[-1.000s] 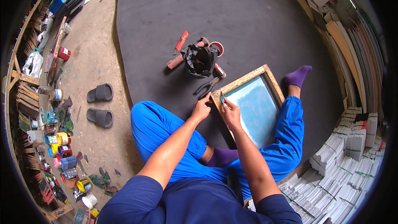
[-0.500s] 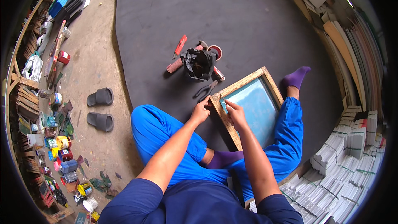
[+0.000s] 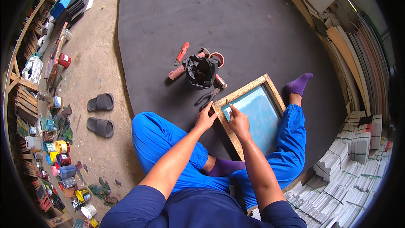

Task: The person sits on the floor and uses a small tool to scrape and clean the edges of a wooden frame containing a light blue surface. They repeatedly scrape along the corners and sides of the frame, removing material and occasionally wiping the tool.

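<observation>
At the left corner of the wooden frame (image 3: 244, 89), the left hand (image 3: 205, 119) rests, grip unclear, while the right hand (image 3: 239, 123) pinches a slim tool (image 3: 228, 101).

Two dark grey slide sandals (image 3: 100, 102) lie to your left on a worn, brownish concrete floor (image 3: 101, 33).
Farther left, you have a red cylindrical tub (image 3: 64, 60), a crumpled white plastic bag (image 3: 32, 69) and a round yellow tub (image 3: 62, 146) among other containers; ahead, on a matte black mat (image 3: 236, 17), a red flat-bodied cutter (image 3: 182, 53) lies near an open, crumpled black plastic bag (image 3: 201, 71); to your right, flat white bundles (image 3: 337, 181) with green ties sit stacked, a tall tan board (image 3: 344, 46) standing beyond them.
</observation>
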`<state>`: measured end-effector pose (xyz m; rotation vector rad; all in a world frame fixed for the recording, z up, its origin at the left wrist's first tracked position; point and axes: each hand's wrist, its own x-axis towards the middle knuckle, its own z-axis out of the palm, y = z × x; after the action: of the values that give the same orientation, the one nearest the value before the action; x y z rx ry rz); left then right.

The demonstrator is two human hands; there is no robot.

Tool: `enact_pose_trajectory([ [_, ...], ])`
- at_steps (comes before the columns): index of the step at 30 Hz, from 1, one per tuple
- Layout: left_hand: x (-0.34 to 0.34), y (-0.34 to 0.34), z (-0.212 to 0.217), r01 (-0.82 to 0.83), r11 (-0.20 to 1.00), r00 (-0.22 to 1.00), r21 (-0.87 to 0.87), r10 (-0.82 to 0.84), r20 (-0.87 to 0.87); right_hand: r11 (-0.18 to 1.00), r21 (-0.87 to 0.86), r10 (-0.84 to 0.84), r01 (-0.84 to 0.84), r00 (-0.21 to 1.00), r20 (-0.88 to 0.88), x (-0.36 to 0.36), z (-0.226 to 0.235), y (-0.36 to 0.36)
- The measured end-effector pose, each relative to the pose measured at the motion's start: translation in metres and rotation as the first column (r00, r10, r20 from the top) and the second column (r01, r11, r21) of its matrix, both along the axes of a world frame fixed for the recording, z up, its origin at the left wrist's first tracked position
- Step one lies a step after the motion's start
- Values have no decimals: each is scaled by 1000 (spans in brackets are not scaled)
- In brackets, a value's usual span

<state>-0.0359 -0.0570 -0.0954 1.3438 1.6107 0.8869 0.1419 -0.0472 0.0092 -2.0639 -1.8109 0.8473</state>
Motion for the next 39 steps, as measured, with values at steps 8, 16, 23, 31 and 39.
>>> enact_pose_trajectory([
  [8, 6, -2, 18, -38, 998, 998, -57, 35, -52, 995, -67, 78, -69, 989, 128, -13, 27, 11],
  [16, 8, 1, 26, -28, 997, 996, -76, 22, -82, 986, -164, 73, -41, 978, 194, -28, 39, 13],
  [23, 7, -2, 24, -52, 997, 998, -50, 49, -49, 993, -115, 34, -15, 986, 164, -30, 33, 8],
  [31, 10, -3, 21, -68, 997, 996, -39, 66, -67, 991, -132, 31, -12, 989, 146, -38, 29, 11],
  [39, 13, 0, 25, -68, 997, 996, -41, 65, -64, 994, 69, -78, 86, 990, -118, -11, -31, -2],
])
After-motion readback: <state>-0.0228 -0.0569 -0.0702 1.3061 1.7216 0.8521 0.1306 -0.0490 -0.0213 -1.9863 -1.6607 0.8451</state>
